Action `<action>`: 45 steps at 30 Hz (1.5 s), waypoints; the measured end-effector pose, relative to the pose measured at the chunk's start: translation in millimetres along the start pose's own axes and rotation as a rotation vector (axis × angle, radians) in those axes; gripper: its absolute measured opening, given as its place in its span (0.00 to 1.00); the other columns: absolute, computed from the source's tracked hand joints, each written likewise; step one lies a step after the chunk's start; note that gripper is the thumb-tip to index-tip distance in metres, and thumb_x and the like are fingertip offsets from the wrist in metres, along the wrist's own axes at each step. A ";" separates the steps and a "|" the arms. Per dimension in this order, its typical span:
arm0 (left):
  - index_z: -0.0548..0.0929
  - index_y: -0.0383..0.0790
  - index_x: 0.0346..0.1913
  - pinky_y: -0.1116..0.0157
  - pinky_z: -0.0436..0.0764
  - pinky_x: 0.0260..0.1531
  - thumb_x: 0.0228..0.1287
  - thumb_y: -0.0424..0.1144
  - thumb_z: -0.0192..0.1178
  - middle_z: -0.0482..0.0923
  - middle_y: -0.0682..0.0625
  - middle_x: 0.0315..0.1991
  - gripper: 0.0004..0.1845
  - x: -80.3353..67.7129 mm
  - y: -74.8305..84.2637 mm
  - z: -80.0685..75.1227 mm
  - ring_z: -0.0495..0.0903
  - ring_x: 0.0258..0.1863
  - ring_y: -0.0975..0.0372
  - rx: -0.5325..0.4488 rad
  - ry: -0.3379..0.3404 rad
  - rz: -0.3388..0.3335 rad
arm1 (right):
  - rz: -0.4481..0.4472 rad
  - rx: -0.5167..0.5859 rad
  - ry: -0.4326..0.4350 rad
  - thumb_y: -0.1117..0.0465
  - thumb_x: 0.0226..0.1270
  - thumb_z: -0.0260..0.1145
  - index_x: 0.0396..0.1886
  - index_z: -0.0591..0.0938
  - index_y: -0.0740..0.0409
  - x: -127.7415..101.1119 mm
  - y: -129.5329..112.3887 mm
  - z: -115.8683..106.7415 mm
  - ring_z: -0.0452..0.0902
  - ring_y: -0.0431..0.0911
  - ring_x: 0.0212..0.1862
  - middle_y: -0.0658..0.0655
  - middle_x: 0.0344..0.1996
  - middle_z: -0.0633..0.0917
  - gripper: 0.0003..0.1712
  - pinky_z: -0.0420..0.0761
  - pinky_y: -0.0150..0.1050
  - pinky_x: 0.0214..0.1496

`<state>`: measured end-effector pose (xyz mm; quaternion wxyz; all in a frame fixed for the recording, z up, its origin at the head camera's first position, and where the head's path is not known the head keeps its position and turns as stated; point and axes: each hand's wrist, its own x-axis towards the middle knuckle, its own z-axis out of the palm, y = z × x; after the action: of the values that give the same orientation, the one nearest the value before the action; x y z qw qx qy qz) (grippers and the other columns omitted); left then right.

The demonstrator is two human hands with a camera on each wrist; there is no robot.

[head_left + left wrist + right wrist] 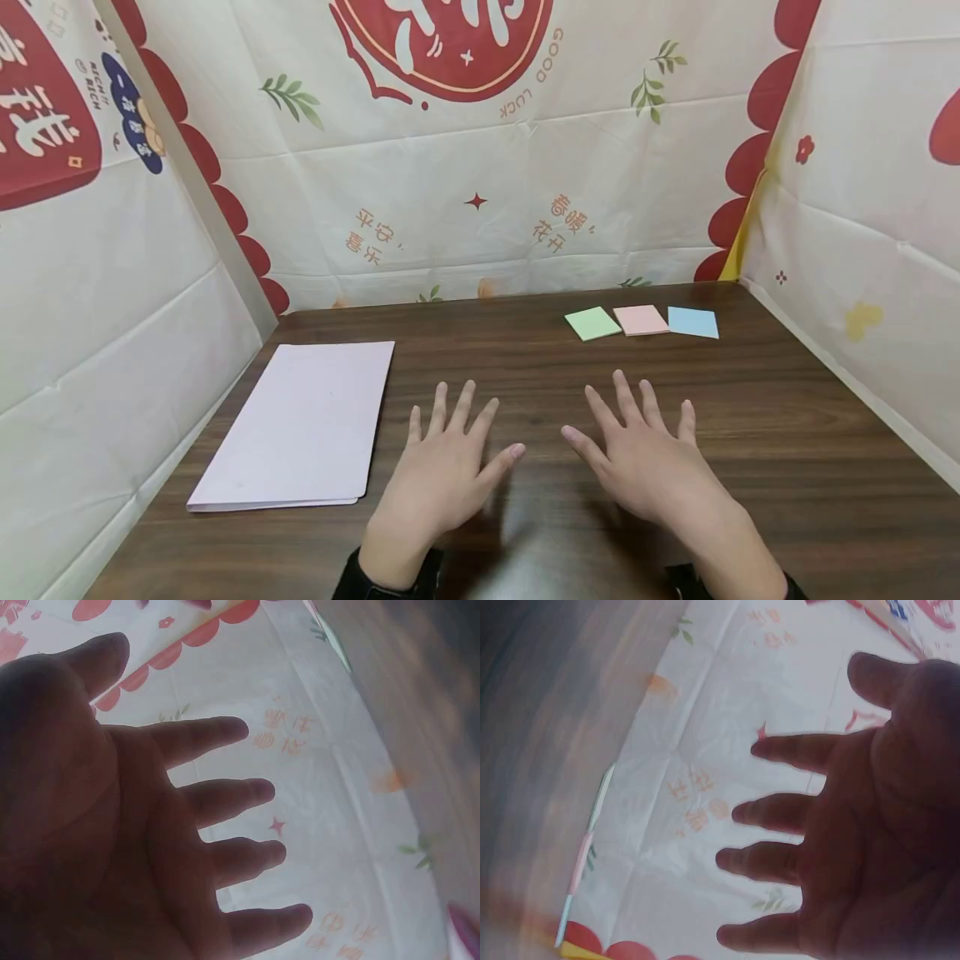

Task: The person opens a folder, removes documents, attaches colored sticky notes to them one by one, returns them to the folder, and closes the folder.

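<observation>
Both hands hover palm down over the dark wooden table (787, 433), fingers spread and straight, holding nothing. My left hand (450, 450) is at the near middle, just right of a pale lilac folder (300, 425) lying flat. My right hand (637, 450) is beside it, in front of three sticky-note pads at the back: green (592, 323), pink (641, 320) and blue (692, 322). In the left wrist view the left hand (150, 825) shows an empty palm. In the right wrist view the right hand (840, 840) is empty too, and the pads' edges (581, 859) show at the table's far side.
Printed cream cloth with red emblems walls in the table at the back (480, 183), left (90, 317) and right (862, 217). The folder lies near the left wall.
</observation>
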<state>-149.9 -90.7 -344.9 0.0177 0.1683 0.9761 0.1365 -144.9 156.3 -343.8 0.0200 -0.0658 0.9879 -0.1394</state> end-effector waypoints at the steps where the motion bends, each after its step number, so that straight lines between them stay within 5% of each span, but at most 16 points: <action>1: 0.61 0.55 0.85 0.30 0.47 0.81 0.79 0.74 0.37 0.44 0.46 0.89 0.42 -0.1 -1.5 -2.9 0.38 0.88 0.41 0.012 0.006 -0.004 | -0.001 -0.013 0.014 0.20 0.78 0.38 0.87 0.59 0.48 0.3 -2.0 -0.7 0.41 0.75 0.85 0.70 0.86 0.48 0.52 0.35 0.86 0.74; 8: 0.60 0.55 0.85 0.31 0.49 0.81 0.79 0.73 0.38 0.43 0.47 0.89 0.42 0.9 -11.9 -22.2 0.38 0.88 0.42 0.072 0.023 -0.026 | -0.066 -0.079 0.055 0.20 0.78 0.37 0.88 0.55 0.46 10.0 -19.7 -7.2 0.42 0.72 0.86 0.66 0.87 0.48 0.52 0.38 0.84 0.76; 17: 0.56 0.49 0.86 0.23 0.44 0.76 0.81 0.68 0.43 0.40 0.43 0.89 0.41 1.7 -44.7 -44.1 0.33 0.87 0.38 0.006 0.039 -0.127 | -0.348 -0.060 0.012 0.26 0.81 0.43 0.89 0.52 0.40 35.5 -64.2 7.3 0.43 0.61 0.88 0.56 0.89 0.44 0.46 0.44 0.80 0.80; 27: 0.52 0.45 0.87 0.17 0.43 0.70 0.83 0.68 0.37 0.38 0.35 0.88 0.42 6.3 -100.3 -76.1 0.32 0.84 0.28 -0.029 0.027 -0.278 | -0.437 -0.003 -0.062 0.24 0.80 0.40 0.88 0.53 0.39 61.9 -114.8 25.1 0.45 0.58 0.88 0.52 0.89 0.45 0.46 0.45 0.77 0.82; 34: 0.49 0.34 0.86 0.18 0.41 0.70 0.81 0.71 0.34 0.36 0.24 0.85 0.49 25.5 -162.7 -96.2 0.30 0.79 0.19 -0.053 -0.063 -0.351 | -0.454 -0.072 -0.106 0.21 0.78 0.36 0.89 0.47 0.42 79.5 -148.8 38.5 0.41 0.56 0.89 0.51 0.89 0.43 0.51 0.42 0.77 0.82; 39: 0.47 0.25 0.83 0.18 0.43 0.72 0.82 0.69 0.34 0.36 0.18 0.82 0.51 37.1 -204.7 -98.9 0.34 0.77 0.15 -0.072 -0.127 -0.421 | -0.463 -0.113 -0.119 0.22 0.79 0.40 0.89 0.48 0.39 87.1 -167.4 50.8 0.41 0.54 0.89 0.51 0.89 0.46 0.49 0.43 0.76 0.83; 45: 0.49 0.22 0.82 0.18 0.46 0.71 0.83 0.67 0.34 0.39 0.16 0.80 0.50 39.7 -222.1 -90.5 0.38 0.74 0.12 -0.084 -0.172 -0.455 | -0.502 -0.163 -0.171 0.25 0.81 0.41 0.88 0.51 0.35 88.1 -183.3 64.4 0.45 0.55 0.89 0.51 0.89 0.47 0.45 0.47 0.76 0.82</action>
<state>-266.5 -302.3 -317.9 0.1381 -0.0459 0.9772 0.1546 -205.7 -47.8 -356.5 0.0626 -0.3216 0.9433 -0.0541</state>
